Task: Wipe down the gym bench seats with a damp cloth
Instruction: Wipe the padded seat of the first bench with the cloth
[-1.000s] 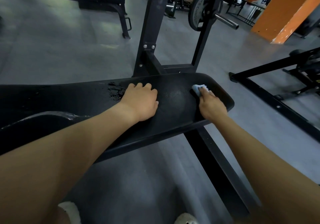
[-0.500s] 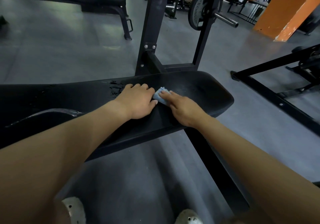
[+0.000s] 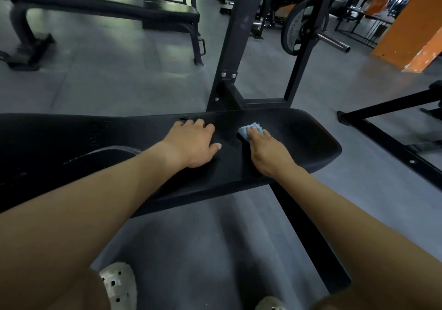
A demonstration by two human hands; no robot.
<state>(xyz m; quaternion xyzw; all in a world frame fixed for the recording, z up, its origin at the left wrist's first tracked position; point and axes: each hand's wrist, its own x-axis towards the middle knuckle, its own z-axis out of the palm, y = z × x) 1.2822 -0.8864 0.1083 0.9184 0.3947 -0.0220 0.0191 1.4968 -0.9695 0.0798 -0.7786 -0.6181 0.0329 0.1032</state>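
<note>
Gym room with grey floor (image 3: 107, 75), matte, faintly shiny in patches. Across the middle, a long black bench seat (image 3: 306, 147), padded, finely grained, with a rounded right end. Behind its far edge, a black steel upright (image 3: 235, 34) of square section, bolted at the base, and a round weight plate (image 3: 301, 28) beside a bright metal peg. At the far left, a second bench (image 3: 114, 10), flat and dark. At the far right, an orange pillar (image 3: 406, 22), scuffed at the bottom.

On the seat, near its far edge, left hand (image 3: 193, 143) lying flat, palm down, fingers loosely spread, holding nothing. Just right of it, not touching, right hand (image 3: 267, 153) with fingers close together and bent over a small light-blue cloth (image 3: 247, 129), crumpled, pressed on the seat between the middle and the right end. Small wet drops (image 3: 95, 132) on the seat, left of the hands. Below the near edge, pale shoes (image 3: 118, 285) with round holes, on the floor.
</note>
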